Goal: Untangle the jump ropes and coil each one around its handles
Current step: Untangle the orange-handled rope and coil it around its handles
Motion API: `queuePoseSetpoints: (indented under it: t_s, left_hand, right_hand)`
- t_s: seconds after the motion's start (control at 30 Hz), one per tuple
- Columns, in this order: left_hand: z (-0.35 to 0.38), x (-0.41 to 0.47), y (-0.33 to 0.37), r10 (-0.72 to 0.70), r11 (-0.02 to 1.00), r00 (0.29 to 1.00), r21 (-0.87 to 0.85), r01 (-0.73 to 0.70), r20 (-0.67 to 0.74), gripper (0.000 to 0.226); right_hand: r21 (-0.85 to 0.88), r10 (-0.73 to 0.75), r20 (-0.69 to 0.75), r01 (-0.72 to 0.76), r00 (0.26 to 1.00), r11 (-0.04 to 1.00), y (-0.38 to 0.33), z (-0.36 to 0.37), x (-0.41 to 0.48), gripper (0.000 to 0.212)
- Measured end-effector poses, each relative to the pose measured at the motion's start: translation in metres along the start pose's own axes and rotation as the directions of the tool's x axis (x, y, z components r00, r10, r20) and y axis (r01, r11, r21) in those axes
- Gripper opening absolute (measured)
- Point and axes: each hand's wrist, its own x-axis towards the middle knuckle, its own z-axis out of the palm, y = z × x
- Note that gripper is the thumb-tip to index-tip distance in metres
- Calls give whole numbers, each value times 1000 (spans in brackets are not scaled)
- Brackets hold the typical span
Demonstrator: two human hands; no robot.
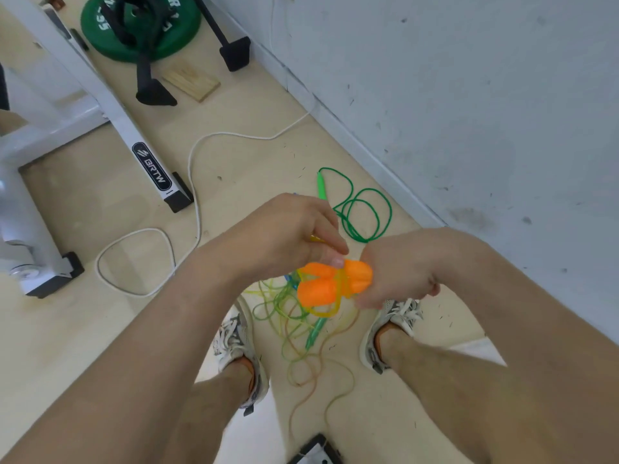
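While the right hand (402, 267) grips orange handles (330, 284), the left hand (288, 229) pinches rope (323, 312).

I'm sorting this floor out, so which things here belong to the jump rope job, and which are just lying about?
Job: orange handles in the right hand, with the left hand pinching their yellowish rope; tangled rope at the feet; green jump rope by the wall.
Lying about: green weight plate, wooden block, white cable, white bench frame.
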Motion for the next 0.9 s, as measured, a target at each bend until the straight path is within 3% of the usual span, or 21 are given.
queuePoseSetpoints:
  t_s: [0.13,0.23,0.33,0.4,0.5,0.6,0.67,0.73,0.8,0.87,0.9]
  left_hand:
    - [-6,-2,0,-142,960,976,-216,177,168,7]
    - [-13,-5,3,-154,835,949,-476,274,276,39]
    - [-15,-4,5,-217,625,946,-710,325,242,43]
    - [-16,-1,9,-283,589,942,-742,320,182,27]
    - [-12,2,13,-358,750,934,-603,273,-22,15]
    - [-4,4,8,-276,951,872,-245,188,-405,19]
    - [-4,4,3,-147,985,828,-6,171,-542,24]
    - [-11,1,0,-96,973,790,111,204,-605,27]
    - [-20,-4,-5,-209,941,818,116,317,-536,34]
    - [-27,-9,-9,-457,877,864,55,477,-210,45]
    - [-28,-11,-13,-536,844,844,-9,536,-29,47]
  right_hand:
    - [169,-158,112,138,981,976,2,-5,-10,26]
    - [358,-357,176,278,918,891,4,-13,-20,23]
    - [457,-507,121,406,853,791,7,-16,-22,18]
    - [463,-529,84,437,844,771,12,-15,-19,23]
    - [480,-450,-46,415,892,773,15,-10,-9,26]
    - [498,-312,-198,369,929,785,13,-8,-3,29]
    - [470,-227,-235,315,945,825,13,-8,-2,33]
    - [512,-96,-316,255,944,820,17,-9,1,38]
    - [689,57,-404,263,913,675,26,-11,3,39]
    - [808,104,-439,342,892,479,29,-14,3,38]
    - [838,84,-435,369,896,402,28,-15,3,38]
